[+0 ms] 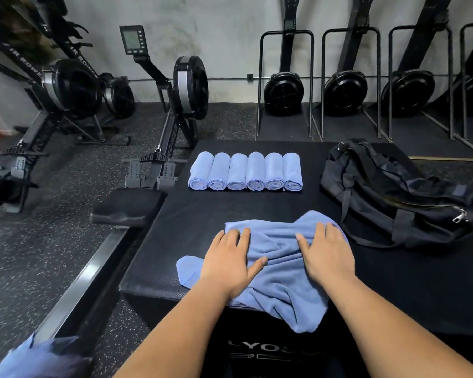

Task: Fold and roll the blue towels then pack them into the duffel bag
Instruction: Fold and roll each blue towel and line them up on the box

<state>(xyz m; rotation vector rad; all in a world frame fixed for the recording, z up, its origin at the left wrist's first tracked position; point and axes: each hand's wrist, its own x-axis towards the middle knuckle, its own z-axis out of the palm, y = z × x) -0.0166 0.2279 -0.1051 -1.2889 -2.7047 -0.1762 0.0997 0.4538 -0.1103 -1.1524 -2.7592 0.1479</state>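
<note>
Both hands (pixel 230 264) (pixel 327 255) flat, pressing towel (pixel 281 276) (crumpled)

lit evenly and softly from above, with shallow shadows in the folds of the blue towel (pixel 281 274) and a pale sheen along the rowing machine rail (pixel 90 271). bowed toward the edges by the wide-angle lens. sharp in the middle, blurred over the blue cloth (pixel 36 358) at lower left.

We face a stained grey wall (pixel 224 36); rowing machines (pixel 190 85) stand beyond the far edge of the black box (pixel 257 203), on speckled rubber floor (pixel 52 241).
</note>
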